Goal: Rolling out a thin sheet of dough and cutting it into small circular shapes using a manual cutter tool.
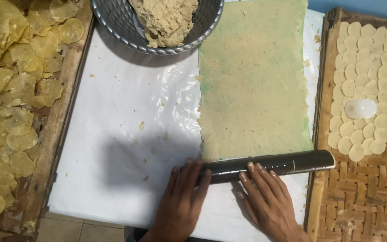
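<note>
Left hand (182, 197) and right hand (267, 199) lie flat, open on the roller (269, 165); uneven pressure could probably tear the dough (254, 80) at twelve o'clock.

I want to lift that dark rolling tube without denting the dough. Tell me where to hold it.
Probably take the rolling tube by its right end, coming from the woven tray side: that end juts past the dough sheet, while both hands cover its left part.

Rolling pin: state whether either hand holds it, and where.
Neither grips it. Both flat hands press the dark rolling pin: left hand on its left end, right hand with fingertips near its middle, by the dough sheet.
</note>
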